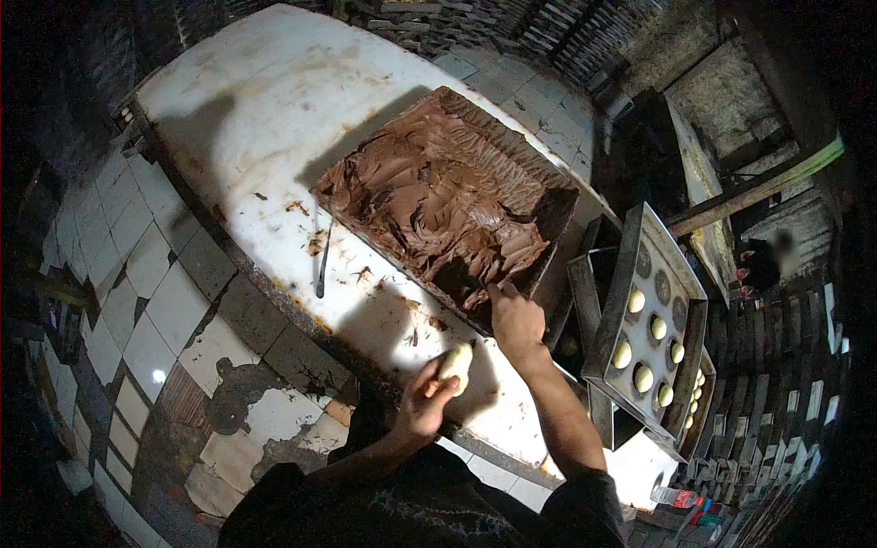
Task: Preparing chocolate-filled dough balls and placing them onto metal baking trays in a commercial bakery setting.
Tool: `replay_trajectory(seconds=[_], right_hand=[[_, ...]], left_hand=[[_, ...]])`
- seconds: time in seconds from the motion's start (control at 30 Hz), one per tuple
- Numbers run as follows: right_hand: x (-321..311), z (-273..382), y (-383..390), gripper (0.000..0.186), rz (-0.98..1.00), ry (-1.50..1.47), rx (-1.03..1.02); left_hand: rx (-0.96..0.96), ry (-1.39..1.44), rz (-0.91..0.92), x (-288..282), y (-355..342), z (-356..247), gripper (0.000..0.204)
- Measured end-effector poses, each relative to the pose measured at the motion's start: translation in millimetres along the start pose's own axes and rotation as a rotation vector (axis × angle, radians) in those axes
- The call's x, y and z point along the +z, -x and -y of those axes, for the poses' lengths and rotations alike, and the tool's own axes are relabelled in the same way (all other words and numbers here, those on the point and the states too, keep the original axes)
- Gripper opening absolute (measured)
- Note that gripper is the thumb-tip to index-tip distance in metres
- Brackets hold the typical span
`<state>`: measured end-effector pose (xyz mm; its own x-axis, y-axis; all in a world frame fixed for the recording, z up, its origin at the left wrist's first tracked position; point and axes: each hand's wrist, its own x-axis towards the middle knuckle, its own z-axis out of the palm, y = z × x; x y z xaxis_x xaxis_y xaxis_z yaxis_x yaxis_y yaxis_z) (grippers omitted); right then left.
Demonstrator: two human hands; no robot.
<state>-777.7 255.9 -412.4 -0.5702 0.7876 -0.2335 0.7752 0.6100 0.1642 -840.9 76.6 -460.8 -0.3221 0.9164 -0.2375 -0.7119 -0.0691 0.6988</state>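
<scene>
A piece of pale dough (455, 367) sits in my left hand (423, 402), its fingers and thumb curled round the lower part. My right hand (517, 320) is closed at the near right corner of a box-like tray full of brown chocolate-like paste (429, 196). Its fingertips reach to the paste, and whatever they grip is hidden. The paste is heaped and swirled in the middle and scraped thinner along the far right side. A thin dark stick-like utensil (322, 269) leans out over the tray's left edge onto the table.
The tray stands on a stained white table (265, 110) with brown crumbs along its near side. At the right, a metal baking tray (639, 301) with several round dough balls rests tilted on other trays. A plastic bottle (674, 496) lies lower right. Another person (760, 267) is far right.
</scene>
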Motion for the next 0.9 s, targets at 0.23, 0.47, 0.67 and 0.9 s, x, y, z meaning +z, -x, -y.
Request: replay_trajectory(seconds=[0.23,0.47,0.67,0.9], right_hand=[[-14,3,21,0.020,-0.107,-0.374,-0.093],[36,17,123,0.023,-0.536,-1.025,-0.114],[142,-47,99,0.056,-0.800,-0.858,-0.038],[89,-47,139,0.028,-0.923,-0.564,0.005]], left_hand=[[0.058,0.376,-0.262,-23,-14,-17,0.038],[-0.151,0.796,-0.110,24,-6,-30,0.033],[0.255,0.746,0.084,10,18,-16,0.030],[0.195,0.273,0.014,9,61,37,0.041]])
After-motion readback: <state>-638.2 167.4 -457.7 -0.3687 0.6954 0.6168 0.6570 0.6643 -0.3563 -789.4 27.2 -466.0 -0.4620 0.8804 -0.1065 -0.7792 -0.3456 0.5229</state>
